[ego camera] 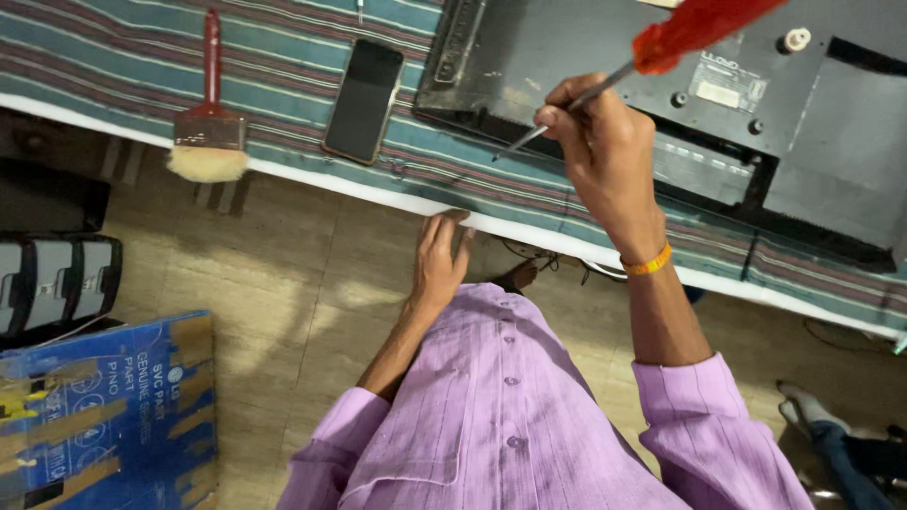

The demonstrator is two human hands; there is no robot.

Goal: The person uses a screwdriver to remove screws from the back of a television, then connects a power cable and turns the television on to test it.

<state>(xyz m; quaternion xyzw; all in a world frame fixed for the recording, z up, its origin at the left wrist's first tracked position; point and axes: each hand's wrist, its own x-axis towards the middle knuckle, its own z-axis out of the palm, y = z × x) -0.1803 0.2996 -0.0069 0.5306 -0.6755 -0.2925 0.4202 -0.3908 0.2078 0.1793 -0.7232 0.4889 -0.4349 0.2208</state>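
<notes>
Right hand (605, 142) fingers pinched round screwdriver (661, 52) shaft, tip hovering over television back panel (756, 123) edge for control. Left hand (442, 255) loose, fingers open, resting at striped surface (283, 94) edge, bracing.

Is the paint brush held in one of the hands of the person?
No, the paint brush lies alone on the striped cloth; the right hand holds a red-handled screwdriver.

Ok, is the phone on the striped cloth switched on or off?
Screen dark, so apparently off or asleep: the phone lies flat, face up, its glass black with only a faint reflection, beside the paintbrush.
</notes>
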